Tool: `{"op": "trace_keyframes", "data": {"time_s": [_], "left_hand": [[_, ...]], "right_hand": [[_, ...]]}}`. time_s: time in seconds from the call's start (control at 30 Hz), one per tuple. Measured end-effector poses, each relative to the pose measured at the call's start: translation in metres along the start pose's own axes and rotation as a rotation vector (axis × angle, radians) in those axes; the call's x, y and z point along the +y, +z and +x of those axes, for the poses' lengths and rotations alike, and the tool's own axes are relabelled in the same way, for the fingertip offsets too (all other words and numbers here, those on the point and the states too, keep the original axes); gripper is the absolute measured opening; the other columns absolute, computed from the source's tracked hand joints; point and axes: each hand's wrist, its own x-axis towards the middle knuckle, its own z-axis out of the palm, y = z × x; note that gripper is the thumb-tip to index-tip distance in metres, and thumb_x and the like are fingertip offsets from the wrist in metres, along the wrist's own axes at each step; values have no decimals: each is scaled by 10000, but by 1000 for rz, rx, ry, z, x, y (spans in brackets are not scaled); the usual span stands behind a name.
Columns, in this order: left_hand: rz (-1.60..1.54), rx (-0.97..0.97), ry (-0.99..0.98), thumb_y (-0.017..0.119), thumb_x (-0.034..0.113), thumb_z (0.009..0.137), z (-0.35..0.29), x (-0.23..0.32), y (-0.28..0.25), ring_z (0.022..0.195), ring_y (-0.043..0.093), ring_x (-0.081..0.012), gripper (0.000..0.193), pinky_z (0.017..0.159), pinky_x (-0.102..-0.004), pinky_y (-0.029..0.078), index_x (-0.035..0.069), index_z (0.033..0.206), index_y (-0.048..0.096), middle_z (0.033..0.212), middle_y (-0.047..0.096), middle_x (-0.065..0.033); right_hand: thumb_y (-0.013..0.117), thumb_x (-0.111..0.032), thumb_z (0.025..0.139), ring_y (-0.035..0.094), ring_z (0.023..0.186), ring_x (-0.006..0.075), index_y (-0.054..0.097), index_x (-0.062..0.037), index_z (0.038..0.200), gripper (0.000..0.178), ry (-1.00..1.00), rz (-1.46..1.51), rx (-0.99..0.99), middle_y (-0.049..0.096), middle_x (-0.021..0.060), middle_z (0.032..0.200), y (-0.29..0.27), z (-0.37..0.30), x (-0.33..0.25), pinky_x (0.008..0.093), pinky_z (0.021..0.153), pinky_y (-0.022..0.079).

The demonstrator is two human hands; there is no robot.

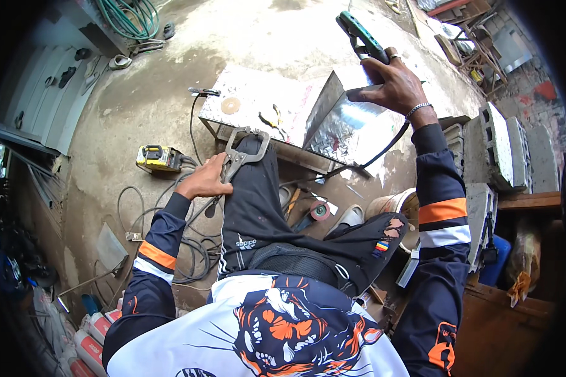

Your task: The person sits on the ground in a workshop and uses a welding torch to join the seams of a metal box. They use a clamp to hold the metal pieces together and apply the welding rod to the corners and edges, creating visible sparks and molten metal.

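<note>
My left hand is closed on a metal locking C-clamp, whose wide jaws lie over my left knee. Raised at the upper right, my right hand grips a green and black welding electrode holder. Its dark cable runs down beside my right forearm. Below that hand, a bent shiny sheet-metal piece stands on a low metal-topped table. Pliers with yellow and black handles lie on the tabletop. A cable clamp sits at the table's far left corner.
A yellow welding machine stands on the floor at left, near tangled cables. Between my legs lies an angle grinder, near a whitish bucket. Concrete blocks stand at right. A green hose is coiled at far left.
</note>
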Motion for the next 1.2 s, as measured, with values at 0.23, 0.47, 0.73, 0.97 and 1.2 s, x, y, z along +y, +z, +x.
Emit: {"op": "trace_keyframes", "data": {"time_s": [0.23, 0.47, 0.73, 0.97, 1.2], "left_hand": [[192, 499, 182, 553, -8, 736, 14, -27, 34, 1122, 490, -489, 604, 989, -539, 417, -77, 1319, 408, 1170, 491, -291], [276, 539, 515, 545, -89, 713, 79, 56, -88, 1028, 576, -447, 529, 896, -493, 491, -21, 1236, 507, 1135, 551, -239], [499, 384, 670, 496, -51, 898, 172, 117, -166, 1148, 588, -342, 428, 1012, -426, 491, 38, 1315, 543, 1270, 585, -135], [569, 326, 705, 552, -20, 925, 190, 132, -171, 1148, 591, -308, 393, 1025, -407, 495, 92, 1301, 570, 1253, 605, -74], [716, 474, 816, 573, 1, 914, 191, 126, -163, 1130, 619, -259, 392, 1146, -413, 400, 120, 1287, 591, 1242, 626, -51]], "right_hand": [[809, -772, 572, 675, 940, 356, 669, -258, 1068, 728, -14, -6, 10, 542, 135, 1094, -3, 3, -7, 447, 778, 576], [803, -775, 582, 680, 940, 351, 665, -258, 1071, 725, -5, 2, -12, 542, 144, 1109, 0, 1, -2, 446, 783, 581], [798, -792, 570, 681, 962, 358, 665, -265, 1085, 749, 9, -10, -34, 548, 147, 1115, -8, 5, -5, 452, 783, 580], [793, -800, 564, 681, 960, 357, 665, -264, 1092, 763, 4, -6, -34, 550, 149, 1126, -5, 6, -6, 451, 782, 583], [794, -796, 568, 683, 963, 347, 667, -265, 1092, 756, -23, -18, -9, 547, 138, 1099, -2, 9, -3, 446, 776, 583]]}}
